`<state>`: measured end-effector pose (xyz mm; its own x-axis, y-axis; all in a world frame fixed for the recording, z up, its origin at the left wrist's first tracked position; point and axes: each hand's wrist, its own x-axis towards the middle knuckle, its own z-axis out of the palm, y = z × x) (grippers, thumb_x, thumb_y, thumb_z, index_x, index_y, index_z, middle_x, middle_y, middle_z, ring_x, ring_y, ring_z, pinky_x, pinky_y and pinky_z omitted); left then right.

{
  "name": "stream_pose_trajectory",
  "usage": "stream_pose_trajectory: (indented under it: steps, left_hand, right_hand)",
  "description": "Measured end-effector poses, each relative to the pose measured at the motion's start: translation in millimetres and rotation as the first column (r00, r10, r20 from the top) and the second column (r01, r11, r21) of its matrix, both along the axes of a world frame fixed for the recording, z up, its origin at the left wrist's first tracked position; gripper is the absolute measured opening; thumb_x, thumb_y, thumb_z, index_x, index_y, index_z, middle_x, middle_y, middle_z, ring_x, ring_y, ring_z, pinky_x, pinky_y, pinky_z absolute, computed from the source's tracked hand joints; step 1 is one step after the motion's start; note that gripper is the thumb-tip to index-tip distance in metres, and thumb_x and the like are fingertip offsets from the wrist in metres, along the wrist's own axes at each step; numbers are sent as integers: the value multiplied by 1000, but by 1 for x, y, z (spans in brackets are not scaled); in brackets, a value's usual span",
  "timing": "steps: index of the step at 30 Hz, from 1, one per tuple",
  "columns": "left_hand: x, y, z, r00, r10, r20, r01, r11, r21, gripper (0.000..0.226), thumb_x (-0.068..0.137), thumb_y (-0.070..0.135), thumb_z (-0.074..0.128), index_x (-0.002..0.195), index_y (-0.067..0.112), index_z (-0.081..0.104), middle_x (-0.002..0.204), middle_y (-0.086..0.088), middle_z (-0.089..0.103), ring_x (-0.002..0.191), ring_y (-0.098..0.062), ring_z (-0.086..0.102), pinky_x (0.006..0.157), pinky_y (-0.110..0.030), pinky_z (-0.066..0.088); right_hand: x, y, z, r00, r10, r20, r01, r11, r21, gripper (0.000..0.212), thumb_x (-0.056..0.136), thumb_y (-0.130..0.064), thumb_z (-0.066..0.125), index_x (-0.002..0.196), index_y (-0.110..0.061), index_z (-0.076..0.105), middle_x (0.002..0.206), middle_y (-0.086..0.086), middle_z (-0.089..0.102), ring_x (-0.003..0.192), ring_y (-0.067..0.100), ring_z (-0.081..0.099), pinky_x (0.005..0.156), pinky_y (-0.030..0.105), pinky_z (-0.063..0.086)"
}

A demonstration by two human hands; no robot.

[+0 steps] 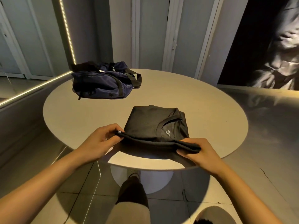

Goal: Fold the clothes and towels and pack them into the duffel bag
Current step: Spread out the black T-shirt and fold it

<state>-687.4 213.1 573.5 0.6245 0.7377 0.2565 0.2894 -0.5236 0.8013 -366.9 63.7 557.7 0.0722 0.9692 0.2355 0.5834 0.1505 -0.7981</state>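
Folded black cotton T-shirt: near edge of round pale tabletop, front fold lifted, pinched by left hand and right hand. Navy fabric duffel bag: far left, well apart.

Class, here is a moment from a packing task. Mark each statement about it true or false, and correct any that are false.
1. The left hand and right hand each grip an end of the near edge of the black T-shirt. True.
2. The duffel bag stands on the floor. False: it sits on the round table, at the far left.
3. The T-shirt's collar faces up and shows. True.
4. The T-shirt is already packed in the bag. False: it lies on the table, apart from the bag.
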Motion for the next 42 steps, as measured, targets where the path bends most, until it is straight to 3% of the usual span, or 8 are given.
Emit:
stream_pose_trajectory:
  steps: [3,8,12,15,19,22,36,42]
  left_hand:
    - [4,5,8,997,-13,79,11,1000,25,10,94,26,57,96,25,67,89,0,68,88,-23,64,82,-40,54]
    - [22,17,21,981,35,189,-41,999,29,17,104,10,54,102,23,65,90,-1,66,90,-24,61,80,-40,53]
    - [52,34,34,938,191,288,-170,981,-99,13,104,17,55,111,20,66,95,8,73,93,-2,67,72,-16,55]
    - [77,56,39,909,276,311,-228,956,-184,13,104,22,57,112,19,66,102,5,73,91,-4,69,68,-15,53]
    - [107,95,27,906,366,213,-307,914,-266,18,103,28,59,116,17,66,108,-1,72,100,-20,68,84,-34,57]
    - [122,120,14,905,414,101,-380,891,-248,20,101,32,61,114,19,67,109,-2,71,101,-24,67,94,-46,56]
    - [142,155,-16,855,444,-267,-428,896,121,19,100,39,62,96,20,61,90,-1,67,86,-24,64,75,-35,47]
    - [144,153,-15,803,468,-369,-389,881,269,21,101,41,58,108,21,60,99,-2,69,83,-20,60,71,-35,47]
  right_hand:
    - [-1,1,13,999,-21,-36,22,999,29,16,95,-19,69,105,-29,76,91,-7,73,87,15,67,76,27,53]
    - [0,12,35,972,-79,-220,88,996,33,23,91,-20,72,109,-36,71,100,-15,74,98,3,68,86,20,57]
    - [7,35,52,899,-118,-423,140,990,22,31,90,-24,74,121,-23,70,110,-8,76,102,8,71,80,26,60]
    - [17,63,58,875,-205,-438,207,977,-44,29,91,-25,74,120,-22,70,108,-5,77,101,13,72,81,29,59]
    - [32,98,52,848,-335,-410,293,942,-161,24,93,-28,73,116,-20,71,102,-1,77,96,19,73,81,36,60]
    - [39,114,42,846,-399,-355,346,915,-206,12,93,-27,72,104,-21,71,94,0,76,86,17,72,65,27,55]
    - [59,139,2,846,-502,-177,461,857,-229,19,90,-31,75,101,-17,70,92,2,73,85,21,70,67,33,55]
    - [64,142,-3,823,-562,-88,539,820,-194,13,89,-26,74,97,-15,73,87,2,74,84,21,71,78,45,60]
